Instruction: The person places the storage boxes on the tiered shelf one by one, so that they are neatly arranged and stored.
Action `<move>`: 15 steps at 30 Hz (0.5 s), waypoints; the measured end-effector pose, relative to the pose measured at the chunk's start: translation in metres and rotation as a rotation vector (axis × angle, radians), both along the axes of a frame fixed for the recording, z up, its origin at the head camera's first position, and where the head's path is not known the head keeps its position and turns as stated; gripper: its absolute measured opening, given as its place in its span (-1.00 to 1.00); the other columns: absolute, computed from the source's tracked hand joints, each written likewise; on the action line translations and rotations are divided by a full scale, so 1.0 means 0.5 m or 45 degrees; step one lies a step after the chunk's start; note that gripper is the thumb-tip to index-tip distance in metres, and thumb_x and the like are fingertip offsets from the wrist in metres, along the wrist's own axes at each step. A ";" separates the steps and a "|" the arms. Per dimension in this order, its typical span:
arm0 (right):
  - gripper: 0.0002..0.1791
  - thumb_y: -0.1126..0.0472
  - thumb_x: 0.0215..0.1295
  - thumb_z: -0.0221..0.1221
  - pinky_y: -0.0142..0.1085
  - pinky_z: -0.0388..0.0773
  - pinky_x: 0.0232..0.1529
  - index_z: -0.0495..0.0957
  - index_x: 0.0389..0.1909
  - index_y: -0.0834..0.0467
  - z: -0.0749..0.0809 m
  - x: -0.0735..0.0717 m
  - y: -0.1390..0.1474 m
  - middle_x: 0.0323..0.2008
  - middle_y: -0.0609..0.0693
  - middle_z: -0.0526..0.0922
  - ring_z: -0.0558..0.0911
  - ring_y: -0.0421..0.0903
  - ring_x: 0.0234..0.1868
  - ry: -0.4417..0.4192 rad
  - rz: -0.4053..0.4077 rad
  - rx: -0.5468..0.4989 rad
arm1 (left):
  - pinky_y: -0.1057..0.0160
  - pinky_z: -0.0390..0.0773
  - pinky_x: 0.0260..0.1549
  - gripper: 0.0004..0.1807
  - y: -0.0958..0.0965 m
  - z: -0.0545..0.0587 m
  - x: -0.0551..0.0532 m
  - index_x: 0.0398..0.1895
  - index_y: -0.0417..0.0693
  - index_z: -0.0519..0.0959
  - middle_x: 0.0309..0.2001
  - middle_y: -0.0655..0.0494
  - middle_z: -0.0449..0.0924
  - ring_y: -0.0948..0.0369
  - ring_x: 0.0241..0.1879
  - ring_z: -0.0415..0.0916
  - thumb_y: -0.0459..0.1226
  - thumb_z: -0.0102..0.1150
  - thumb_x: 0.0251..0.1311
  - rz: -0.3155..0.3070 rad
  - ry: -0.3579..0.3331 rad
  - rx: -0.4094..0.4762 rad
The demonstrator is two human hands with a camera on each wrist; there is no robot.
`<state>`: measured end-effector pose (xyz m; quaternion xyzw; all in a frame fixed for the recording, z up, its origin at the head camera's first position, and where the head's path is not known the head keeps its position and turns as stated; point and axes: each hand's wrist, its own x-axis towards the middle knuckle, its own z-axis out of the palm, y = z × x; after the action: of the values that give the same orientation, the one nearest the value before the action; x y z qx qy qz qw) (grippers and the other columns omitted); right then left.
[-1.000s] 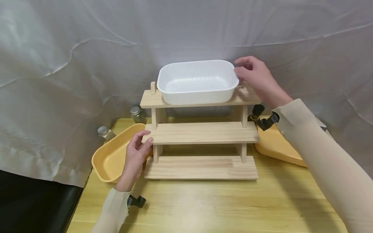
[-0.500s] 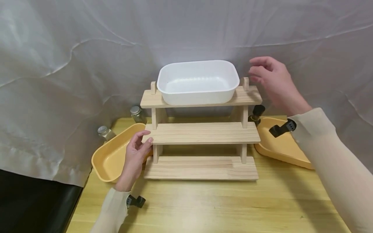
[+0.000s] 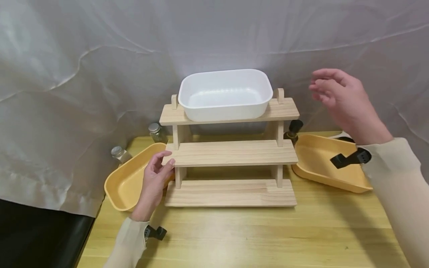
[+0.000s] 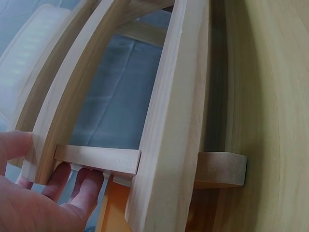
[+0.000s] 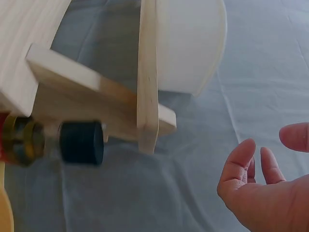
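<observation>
A three-tier wooden shelf (image 3: 231, 153) stands on the table, with a white plastic bin (image 3: 226, 111) on its top tier. My left hand (image 3: 156, 178) grips the left end of the middle tier; in the left wrist view the thumb lies on the board (image 4: 53, 121) and the fingers (image 4: 87, 191) curl against its end and the upright. My right hand (image 3: 345, 98) is in the air to the right of the top tier, fingers loosely bent and holding nothing. The right wrist view shows this hand (image 5: 263, 193) apart from the shelf and bin.
A yellow bin (image 3: 129, 186) and two small lidded jars (image 3: 157, 133) (image 3: 121, 154) are at the shelf's left. On the right are another yellow bin (image 3: 330, 160), a black-capped bottle (image 3: 293, 130) and a partly hidden white-handled utensil (image 3: 343, 136). A grey curtain hangs behind.
My right hand has let go of the white bin's right rim and moved away to the right. The left hand and the bin stay where they were.
</observation>
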<state>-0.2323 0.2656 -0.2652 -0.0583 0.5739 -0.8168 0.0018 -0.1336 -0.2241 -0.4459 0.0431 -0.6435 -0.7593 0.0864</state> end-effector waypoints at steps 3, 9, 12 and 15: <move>-0.73 0.40 0.59 0.25 -0.35 0.66 0.03 0.60 0.22 0.27 -0.007 0.014 0.027 0.12 0.08 0.61 0.66 -0.05 0.07 0.009 -0.018 -0.033 | 0.31 0.66 -0.13 -0.68 -0.001 0.000 0.000 0.26 -0.21 0.56 0.24 0.09 0.58 0.28 -0.09 0.57 -0.42 0.31 0.53 0.004 -0.006 -0.005; -0.72 0.40 0.57 0.27 -0.38 0.68 -0.03 0.62 0.21 0.30 -0.032 0.043 0.077 0.11 0.09 0.62 0.70 -0.07 0.02 0.050 -0.112 -0.024 | 0.28 0.67 -0.10 -0.69 -0.003 -0.001 0.001 0.25 -0.20 0.57 0.25 0.10 0.58 0.29 -0.10 0.56 -0.42 0.31 0.53 0.009 -0.019 -0.010; -0.73 0.41 0.58 0.25 -0.38 0.68 -0.04 0.63 0.21 0.33 -0.049 0.061 0.102 0.12 0.10 0.61 0.71 -0.08 0.01 0.063 -0.128 -0.025 | 0.29 0.66 -0.11 -0.69 -0.005 -0.001 0.003 0.25 -0.19 0.57 0.26 0.11 0.58 0.29 -0.10 0.55 -0.40 0.32 0.53 0.008 -0.028 -0.012; -0.73 0.44 0.60 0.21 -0.36 0.70 -0.05 0.62 0.22 0.37 -0.066 0.076 0.127 0.11 0.11 0.63 0.74 -0.08 -0.02 0.066 -0.141 -0.064 | 0.30 0.66 -0.11 -0.67 -0.008 -0.001 0.003 0.27 -0.20 0.55 0.27 0.12 0.57 0.29 -0.10 0.55 -0.39 0.31 0.54 0.007 -0.031 -0.018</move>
<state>-0.1944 0.3293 -0.2983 -0.0478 0.5555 -0.8280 -0.0596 -0.1320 -0.2280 -0.4463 0.0535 -0.6497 -0.7540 0.0810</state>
